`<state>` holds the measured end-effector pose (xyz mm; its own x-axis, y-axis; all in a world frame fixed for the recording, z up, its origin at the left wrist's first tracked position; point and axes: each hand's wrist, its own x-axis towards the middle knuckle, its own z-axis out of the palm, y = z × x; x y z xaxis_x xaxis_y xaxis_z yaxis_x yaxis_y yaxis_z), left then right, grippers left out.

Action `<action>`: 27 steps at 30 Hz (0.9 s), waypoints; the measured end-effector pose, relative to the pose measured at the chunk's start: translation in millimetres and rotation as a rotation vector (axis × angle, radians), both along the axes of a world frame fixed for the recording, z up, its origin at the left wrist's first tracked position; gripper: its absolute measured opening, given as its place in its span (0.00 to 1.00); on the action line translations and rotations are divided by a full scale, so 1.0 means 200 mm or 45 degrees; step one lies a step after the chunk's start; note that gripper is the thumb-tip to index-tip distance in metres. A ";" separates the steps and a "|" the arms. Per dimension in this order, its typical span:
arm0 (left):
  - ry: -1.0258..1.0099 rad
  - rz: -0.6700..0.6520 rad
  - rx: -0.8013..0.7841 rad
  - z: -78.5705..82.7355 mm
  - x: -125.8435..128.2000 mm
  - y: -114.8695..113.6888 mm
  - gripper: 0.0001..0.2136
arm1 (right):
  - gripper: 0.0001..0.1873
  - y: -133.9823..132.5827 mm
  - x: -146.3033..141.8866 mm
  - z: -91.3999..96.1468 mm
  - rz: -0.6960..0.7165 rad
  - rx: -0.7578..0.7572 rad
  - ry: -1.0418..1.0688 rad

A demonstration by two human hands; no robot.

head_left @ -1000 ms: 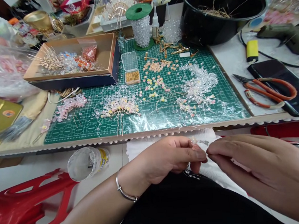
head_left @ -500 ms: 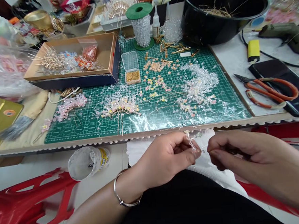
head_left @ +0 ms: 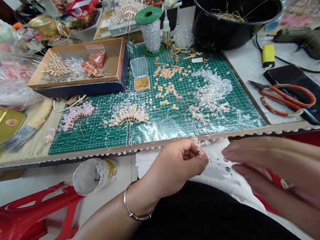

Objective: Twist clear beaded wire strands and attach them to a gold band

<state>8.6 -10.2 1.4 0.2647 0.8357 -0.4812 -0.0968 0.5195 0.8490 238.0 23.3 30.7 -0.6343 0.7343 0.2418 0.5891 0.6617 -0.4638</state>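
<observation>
- The left hand [head_left: 177,168] is curled nearly shut, palm turned inward, just below the front edge of the table [head_left: 69,155].
- Its thumb and forefinger are pinched together on a small beaded sprig [head_left: 198,143] of clear and pale pink beads, which sticks up above the knuckles.
- A silver bracelet [head_left: 130,209] sits on the left wrist.
- The right hand [head_left: 264,160] is just beside the left, not touching it, with a short gap between them.
- Its fingers are stretched out and loosely apart, pointing at the left hand, and nothing is clamped between them.
- The right hand is blurred, so I cannot tell whether a fingertip brushes the thin wire [head_left: 217,161] that runs out of the left hand's pinch into the gap.
- Both hands hover over a white cloth [head_left: 230,182] spread on the person's lap, and the sprig is held above the cloth's upper edge.
- On the table beyond, a green cutting mat [head_left: 100,133] carries scattered beads and finished bead pieces.
- Orange-handled scissors [head_left: 284,96] lie well apart, to the right of the mat.
</observation>
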 end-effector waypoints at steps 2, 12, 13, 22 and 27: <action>-0.030 0.002 -0.001 0.01 0.01 0.00 0.12 | 0.10 -0.03 -0.05 -0.01 0.138 0.119 -0.022; -0.211 -0.030 -0.044 0.01 -0.03 -0.02 0.15 | 0.08 -0.01 -0.12 -0.07 0.248 0.090 -0.141; -0.233 -0.047 -0.058 0.00 -0.04 -0.02 0.15 | 0.08 0.00 -0.12 -0.07 0.271 0.112 -0.138; -0.201 0.001 0.009 -0.01 -0.08 -0.01 0.10 | 0.08 0.01 -0.09 -0.10 0.095 -0.079 -0.137; 0.072 0.087 0.198 0.00 -0.14 -0.03 0.13 | 0.09 0.01 -0.07 -0.09 0.058 -0.239 -0.100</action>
<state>-18.7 -15.3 0.5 0.1811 0.9163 -0.3573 -0.0769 0.3754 0.9237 224.1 24.9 13.0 -0.6796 0.7318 0.0517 0.5998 0.5948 -0.5352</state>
